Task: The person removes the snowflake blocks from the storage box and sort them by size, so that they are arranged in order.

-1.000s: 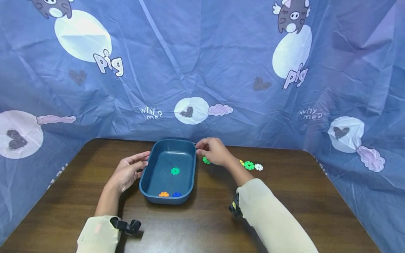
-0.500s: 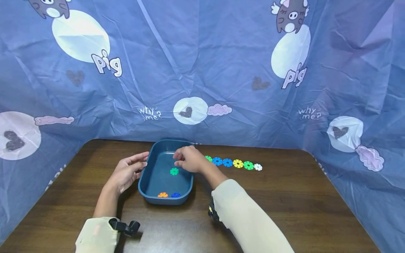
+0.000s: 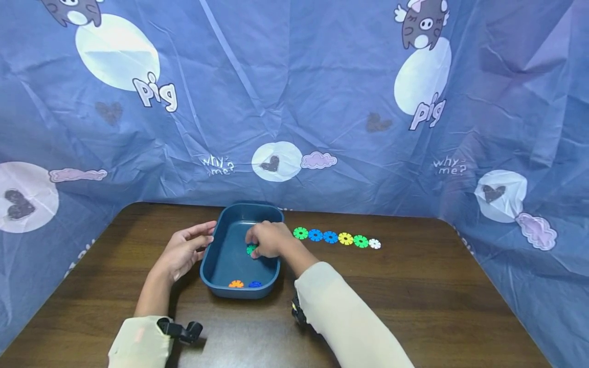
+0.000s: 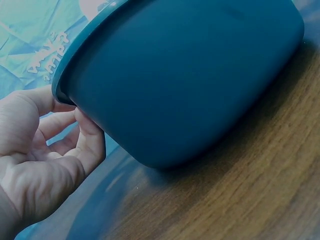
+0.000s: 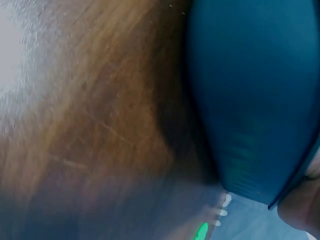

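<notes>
A dark blue-green plastic bin (image 3: 241, 292) stands on the wooden table. My left hand (image 3: 181, 253) touches the bin's left side from outside, its fingers and thumb against the rim and wall; in the left wrist view the thumb (image 4: 90, 132) lies just under the rim. My right hand (image 3: 271, 240) reaches into the bin, with thumb and fingers pinching at a green notched plastic disc (image 3: 250, 249) on the floor, partly hidden by the fingers. Near the bin's front wall lie an orange disc (image 3: 236, 283) and a blue disc (image 3: 255, 284).
Right of the bin a row of discs runs across the table: green (image 3: 300, 233), blue, yellow (image 3: 345, 238), green and white (image 3: 375, 244). A patterned blue cloth (image 3: 359, 189) hangs behind the table's back edge.
My right hand has moved left from the row's left end, over the bin's right rim, and down to the green disc. The row is uncovered. My left hand keeps its place.
</notes>
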### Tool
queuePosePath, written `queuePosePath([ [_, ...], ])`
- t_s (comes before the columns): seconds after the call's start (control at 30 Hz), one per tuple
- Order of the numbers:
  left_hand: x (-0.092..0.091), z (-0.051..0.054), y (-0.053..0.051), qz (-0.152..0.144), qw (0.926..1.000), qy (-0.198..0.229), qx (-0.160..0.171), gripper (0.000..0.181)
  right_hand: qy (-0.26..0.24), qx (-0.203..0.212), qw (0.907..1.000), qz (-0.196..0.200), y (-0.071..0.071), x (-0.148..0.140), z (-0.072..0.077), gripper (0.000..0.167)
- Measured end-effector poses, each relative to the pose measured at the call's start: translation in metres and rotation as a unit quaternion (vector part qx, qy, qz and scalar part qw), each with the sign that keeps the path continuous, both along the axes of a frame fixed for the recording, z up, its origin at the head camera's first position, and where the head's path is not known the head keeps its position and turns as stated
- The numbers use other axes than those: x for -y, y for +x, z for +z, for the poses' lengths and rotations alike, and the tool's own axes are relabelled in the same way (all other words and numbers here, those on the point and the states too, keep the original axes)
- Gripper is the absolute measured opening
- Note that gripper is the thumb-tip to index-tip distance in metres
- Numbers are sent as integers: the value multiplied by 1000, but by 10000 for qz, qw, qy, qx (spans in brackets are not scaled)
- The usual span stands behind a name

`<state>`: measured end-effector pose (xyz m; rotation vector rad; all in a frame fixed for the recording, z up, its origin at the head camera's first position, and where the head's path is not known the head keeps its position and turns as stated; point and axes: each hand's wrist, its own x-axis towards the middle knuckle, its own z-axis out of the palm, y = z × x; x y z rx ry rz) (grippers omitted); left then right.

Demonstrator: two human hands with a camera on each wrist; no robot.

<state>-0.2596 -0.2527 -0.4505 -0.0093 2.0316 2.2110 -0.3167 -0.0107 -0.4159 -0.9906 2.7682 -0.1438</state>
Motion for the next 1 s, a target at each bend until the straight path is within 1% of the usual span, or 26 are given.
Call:
queuePosePath([
  [0.13, -1, 0, -1, 3, 10000, -8, 30, 58, 140, -117, 9998, -4, 0, 2, -3, 34],
  [0.3, 0, -1, -2, 6, 10000, 58, -28, 59, 142, -135, 9998, -3, 0, 3, -3, 31],
  [0.5, 0, -3, -1, -9, 9999, 82, -57, 59, 353, 63, 9993, 98, 1, 5, 0, 30],
  [0.63, 0, -4, -1, -7, 9997, 208, -101, 60, 407, 121, 9990, 147, 3, 6, 1, 28],
  [0.7, 0, -5, -1, -12, 9996, 261, -124, 59, 367, 186, 9990, 191, 5, 7, 2, 24],
  [0.83, 1, -5, 0, 19, 9996, 255, -128, 59, 127, 500, 9976, 464, 9, 8, 3, 18],
  [1.0, 1, -3, 0, -25, 9995, 257, -152, 59, -467, 869, 9922, 763, 12, 5, 8, 13],
])
